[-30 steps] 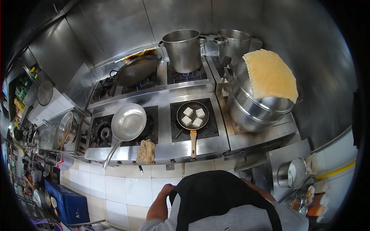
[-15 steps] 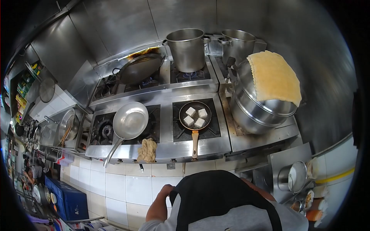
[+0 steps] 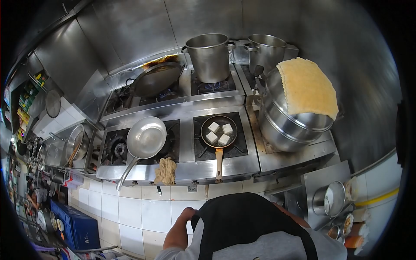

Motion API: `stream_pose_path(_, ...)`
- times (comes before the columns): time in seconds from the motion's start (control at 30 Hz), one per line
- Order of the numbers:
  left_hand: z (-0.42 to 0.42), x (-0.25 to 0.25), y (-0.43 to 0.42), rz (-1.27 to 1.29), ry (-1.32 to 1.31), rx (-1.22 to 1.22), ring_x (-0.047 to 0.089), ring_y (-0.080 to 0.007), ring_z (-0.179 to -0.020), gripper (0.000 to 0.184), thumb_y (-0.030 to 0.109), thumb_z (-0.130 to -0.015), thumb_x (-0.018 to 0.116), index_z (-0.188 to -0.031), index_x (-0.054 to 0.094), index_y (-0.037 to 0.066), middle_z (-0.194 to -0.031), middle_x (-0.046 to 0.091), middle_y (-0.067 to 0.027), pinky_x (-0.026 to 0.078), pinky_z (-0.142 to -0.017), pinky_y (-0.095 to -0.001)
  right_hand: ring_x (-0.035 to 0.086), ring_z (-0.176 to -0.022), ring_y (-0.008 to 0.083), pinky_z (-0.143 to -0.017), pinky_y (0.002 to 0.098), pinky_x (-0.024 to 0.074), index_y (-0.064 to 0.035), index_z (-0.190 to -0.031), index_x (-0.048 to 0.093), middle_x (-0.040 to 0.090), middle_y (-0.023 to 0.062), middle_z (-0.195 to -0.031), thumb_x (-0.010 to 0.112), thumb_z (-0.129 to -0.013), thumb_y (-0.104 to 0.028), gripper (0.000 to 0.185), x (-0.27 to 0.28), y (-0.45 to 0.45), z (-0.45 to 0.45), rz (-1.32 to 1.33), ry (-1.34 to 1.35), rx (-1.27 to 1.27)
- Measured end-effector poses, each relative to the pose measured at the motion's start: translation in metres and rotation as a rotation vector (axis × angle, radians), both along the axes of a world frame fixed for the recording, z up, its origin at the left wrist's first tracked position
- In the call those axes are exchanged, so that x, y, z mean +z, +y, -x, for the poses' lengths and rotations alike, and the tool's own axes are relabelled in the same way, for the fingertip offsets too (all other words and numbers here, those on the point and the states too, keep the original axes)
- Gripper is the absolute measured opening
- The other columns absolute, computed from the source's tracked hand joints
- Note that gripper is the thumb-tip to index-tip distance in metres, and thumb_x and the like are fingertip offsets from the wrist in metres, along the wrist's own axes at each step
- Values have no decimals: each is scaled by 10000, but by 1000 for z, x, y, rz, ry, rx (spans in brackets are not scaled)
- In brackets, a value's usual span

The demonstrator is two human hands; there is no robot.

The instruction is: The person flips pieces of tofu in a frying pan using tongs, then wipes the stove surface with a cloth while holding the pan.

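- only the view shifted slightly
- left hand [image 3: 187, 213] at the apron's [image 3: 242, 216] edge; spread or pinching, can't tell
- right hand hidden, likewise
- pan [image 3: 219, 133] with four white cubes [image 3: 213, 127], at left hand's 1 o'clock

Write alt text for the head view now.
Four white cubes sit in a dark frying pan on a steel stove, with a silver pan and tan cloth to the left and tall pots behind. The person's left hand is near their black apron; the right hand is hidden.
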State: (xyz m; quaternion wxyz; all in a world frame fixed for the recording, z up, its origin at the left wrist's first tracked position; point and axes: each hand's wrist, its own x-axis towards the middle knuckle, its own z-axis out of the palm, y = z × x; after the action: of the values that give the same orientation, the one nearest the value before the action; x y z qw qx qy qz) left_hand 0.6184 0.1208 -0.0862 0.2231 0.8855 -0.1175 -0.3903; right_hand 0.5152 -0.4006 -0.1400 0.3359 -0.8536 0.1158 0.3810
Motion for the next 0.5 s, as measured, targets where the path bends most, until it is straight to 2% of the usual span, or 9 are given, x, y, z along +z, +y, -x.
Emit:
stream_pose_path(0.17,-3,-14,3,-3,-75,-39,641,-314,-767,251,225,-799,492,-940,639,78,-875,635,-182,513,-699,-407,623,-879,364,-751,422,474,37,-874,657,636,242,-920,610,-707,-427,496,0,-2,3,-26,-15,-66)
stream_pose_path(0.27,-7,-19,3,-16,7,60,640,-321,-762,237,197,-797,489,-938,638,77,-885,626,-190,514,-700,-412,621,-885,366,-757,421,473,38,-876,657,634,245,-923,617,-692,-428,503,10,-1,2,-7,16,-107)
stream_pose_path(0.33,-9,-28,5,-19,-29,-65,637,-332,-772,237,187,-807,478,-938,634,67,-913,620,-199,515,-689,-416,619,-889,367,-760,421,473,38,-877,657,633,245,-926,618,-688,-428,505,9,-3,1,4,19,-107)
stream_pose_path(0.47,-8,-15,5,-25,-40,-22,634,-338,-785,229,176,-810,474,-930,628,56,-925,618,-203,514,-688,-423,617,-898,368,-766,420,472,39,-879,657,631,246,-934,621,-682,-428,508,8,-5,-4,28,19,-94)
stream_pose_path(0.5,-9,-23,10,-7,-142,-155,634,-339,-790,224,171,-812,475,-929,626,54,-923,618,-202,517,-682,-421,616,-900,368,-767,419,471,39,-879,657,630,246,-936,621,-680,-428,509,7,-5,-7,32,16,-90)
